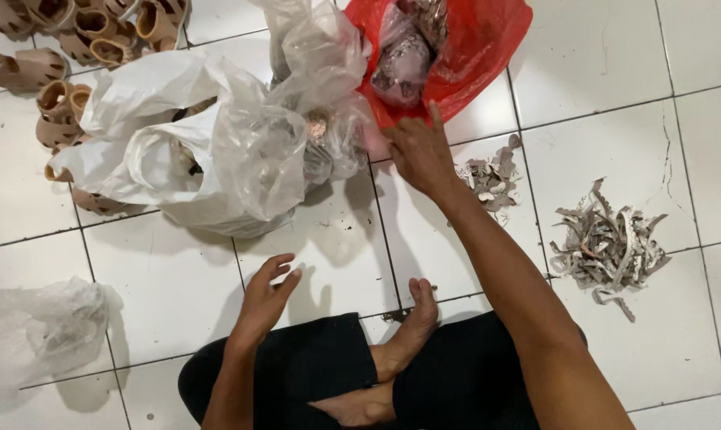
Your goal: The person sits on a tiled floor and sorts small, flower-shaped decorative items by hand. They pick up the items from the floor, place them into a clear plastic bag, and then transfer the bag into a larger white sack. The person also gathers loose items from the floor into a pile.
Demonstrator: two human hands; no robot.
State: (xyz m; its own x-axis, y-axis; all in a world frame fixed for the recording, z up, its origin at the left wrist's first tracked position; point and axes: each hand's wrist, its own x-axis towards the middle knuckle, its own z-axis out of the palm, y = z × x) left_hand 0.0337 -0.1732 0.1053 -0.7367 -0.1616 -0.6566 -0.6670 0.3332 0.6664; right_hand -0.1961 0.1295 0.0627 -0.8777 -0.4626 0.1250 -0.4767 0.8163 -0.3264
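The right hand point(418, 151) reaches forward with its arm stretched out from the lower right, fingers spread loosely and pointing away, the tips resting at the lower edge of the red plastic bag point(480, 48). It grips nothing that can be seen; the fingertips seem to touch the red plastic where it meets the clear plastic bag point(257, 151), though whether they pinch it cannot be told. The left hand point(266, 296) hovers low over the white tiled floor point(169, 287), open and empty, fingers slightly curled, near the person's bare foot point(404, 334) and dark-clothed knees.

The red bag lies open on the floor, holding smaller clear pouches of dark, speckled pieces. Just left of it, touching, sits the clear bag bundled with a white plastic bag point(138, 103). Beside the right wrist lies a small heap of grey scraps point(492, 179); further right, well apart, a larger pile of grey cut strips point(607, 247). Tan sandal pieces point(66, 64) crowd the upper left corner, and another crumpled clear bag point(34, 326) lies at the lower left.
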